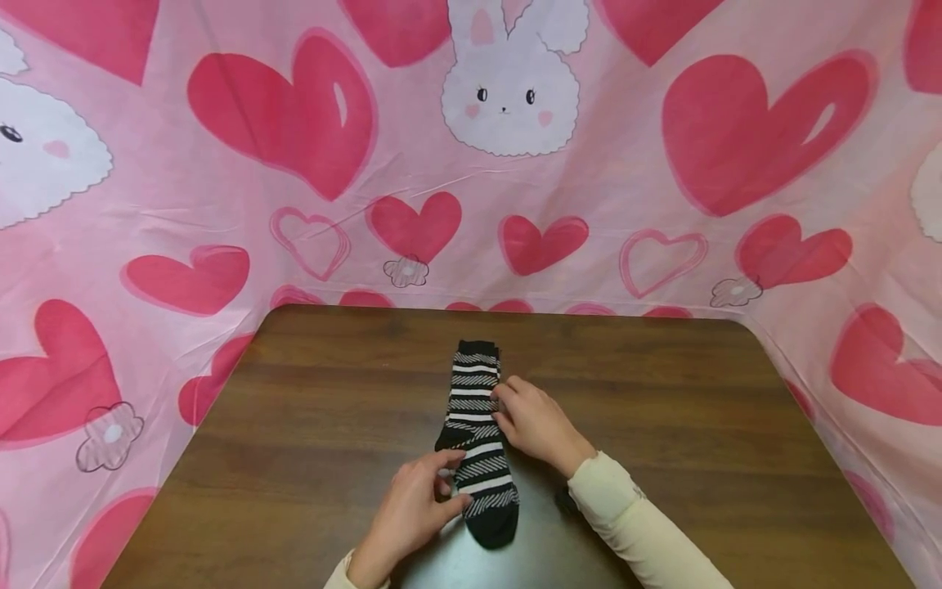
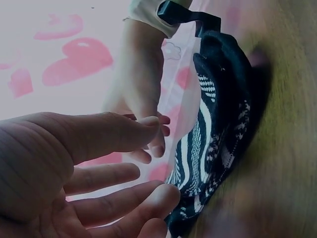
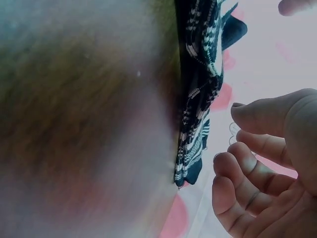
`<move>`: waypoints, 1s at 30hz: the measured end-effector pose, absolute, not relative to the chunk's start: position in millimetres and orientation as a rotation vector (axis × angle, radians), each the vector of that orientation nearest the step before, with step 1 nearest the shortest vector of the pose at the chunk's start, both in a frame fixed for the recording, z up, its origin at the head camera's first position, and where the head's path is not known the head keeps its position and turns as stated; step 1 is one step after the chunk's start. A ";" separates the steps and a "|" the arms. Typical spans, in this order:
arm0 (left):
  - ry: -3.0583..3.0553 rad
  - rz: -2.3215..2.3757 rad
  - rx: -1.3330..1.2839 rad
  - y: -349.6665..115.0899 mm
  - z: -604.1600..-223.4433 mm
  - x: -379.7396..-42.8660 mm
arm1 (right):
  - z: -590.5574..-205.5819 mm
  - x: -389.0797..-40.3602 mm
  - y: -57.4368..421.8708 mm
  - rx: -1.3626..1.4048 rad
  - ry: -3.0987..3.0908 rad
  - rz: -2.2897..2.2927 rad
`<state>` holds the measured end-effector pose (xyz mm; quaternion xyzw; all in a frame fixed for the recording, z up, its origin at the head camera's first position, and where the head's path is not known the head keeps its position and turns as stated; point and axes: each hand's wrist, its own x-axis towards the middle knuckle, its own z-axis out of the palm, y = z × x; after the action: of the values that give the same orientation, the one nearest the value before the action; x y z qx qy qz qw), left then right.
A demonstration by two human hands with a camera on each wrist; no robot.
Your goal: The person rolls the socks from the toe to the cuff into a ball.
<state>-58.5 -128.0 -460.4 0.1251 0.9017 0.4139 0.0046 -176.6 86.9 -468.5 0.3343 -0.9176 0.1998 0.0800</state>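
Observation:
A pair of black-and-white striped socks (image 1: 482,470) lies flat on the brown table, cuffs toward the far edge and black toes toward me. One sock is stacked over the other, so only a sliver of the lower one shows. My left hand (image 1: 415,503) is at the near left side by the foot part, thumb and fingers spread. In the left wrist view its fingers (image 2: 116,198) look apart from the striped fabric (image 2: 195,144). Along the right edge, near the leg part, is my right hand (image 1: 537,421). Its loosely bent fingers (image 3: 247,183) hold nothing in the right wrist view.
The wooden table (image 1: 324,409) ends at a pink cloth wall (image 1: 515,180) with hearts and rabbits, which also runs down both sides. A small dark object (image 1: 565,501), partly hidden, sits by the right sleeve.

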 end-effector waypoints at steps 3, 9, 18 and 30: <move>2.823 1.292 0.405 -126.3 -459.1 -57.4 | -468.9 -173.5 88.9 1.009 -2.745 0.585; 2.853 1.272 0.455 -122.9 -459.8 -55.9 | -470.4 -166.2 92.9 1.043 -2.712 0.584; 2.836 1.262 0.529 -121.2 -462.6 -55.8 | -472.7 -150.8 100.0 1.083 -2.706 0.561; 2.825 1.200 0.634 -125.9 -468.1 -55.3 | -473.4 -133.4 103.4 1.185 -2.731 0.557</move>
<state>-55.3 -125.9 -468.1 0.2025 0.9014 0.3828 0.0039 -133.4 103.4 -473.4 0.3907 -0.9003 0.1835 0.0563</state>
